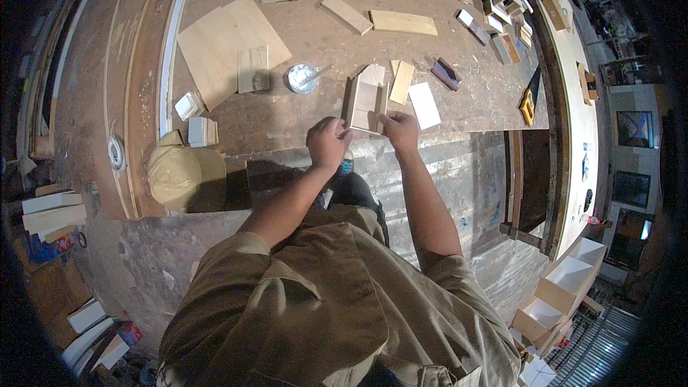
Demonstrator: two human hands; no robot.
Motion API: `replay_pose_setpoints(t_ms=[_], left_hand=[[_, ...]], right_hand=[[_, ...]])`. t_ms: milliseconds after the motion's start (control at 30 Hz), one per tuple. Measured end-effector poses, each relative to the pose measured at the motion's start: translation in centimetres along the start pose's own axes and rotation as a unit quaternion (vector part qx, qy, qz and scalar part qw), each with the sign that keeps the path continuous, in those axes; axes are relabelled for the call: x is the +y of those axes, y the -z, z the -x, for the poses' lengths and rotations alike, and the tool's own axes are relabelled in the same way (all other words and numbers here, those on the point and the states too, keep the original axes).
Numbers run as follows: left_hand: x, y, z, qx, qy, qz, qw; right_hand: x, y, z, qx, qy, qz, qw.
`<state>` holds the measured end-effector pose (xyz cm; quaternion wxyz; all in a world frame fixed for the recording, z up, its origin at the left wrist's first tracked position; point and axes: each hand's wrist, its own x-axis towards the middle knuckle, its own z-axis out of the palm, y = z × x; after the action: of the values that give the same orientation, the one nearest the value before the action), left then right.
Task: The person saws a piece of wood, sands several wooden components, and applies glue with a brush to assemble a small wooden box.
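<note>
A small open wooden box (370, 93), with a pointed far end, lies at the near edge of the workbench, its hollow facing up. My left hand (329, 143) is closed at its near left corner, fingertips pinched against the edge. At the near right corner my right hand (400, 133) grips the side wall, thumb towards the inside. Just right of the box lie a narrow wood strip (402, 83) and a white rectangular piece (425, 105). To its left stands a round tub of white paste (302, 79) with a flat stick in it.
A large thin plywood sheet (215, 39) and wooden boards (403, 23) lie across the workbench (301, 25). A yellow-handled saw (529, 106) rests at the right. The khaki cap (179, 175) sits near the left front edge, beside stacked small blocks (203, 132).
</note>
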<state>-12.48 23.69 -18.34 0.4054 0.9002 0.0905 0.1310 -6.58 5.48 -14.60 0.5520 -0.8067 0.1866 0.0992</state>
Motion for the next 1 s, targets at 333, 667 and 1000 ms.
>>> replay_pose_setpoints(t_ms=[333,667,1000], left_hand=[[-0.4,0.4,-0.1,-0.007,0.005,0.020,1.000],[0.5,4.8,2.0,-0.132,-0.021,0.197,0.971],[-3.5,16.8,6.7,-0.327,0.377,0.645,0.578]], right_hand=[[-2.4,1.0,4.3,0.129,0.261,0.181,0.940],[-0.6,0.8,11.8,0.088,0.377,0.410,0.826],[-4.5,-2.9,15.7,-0.170,0.615,0.219,0.738]])
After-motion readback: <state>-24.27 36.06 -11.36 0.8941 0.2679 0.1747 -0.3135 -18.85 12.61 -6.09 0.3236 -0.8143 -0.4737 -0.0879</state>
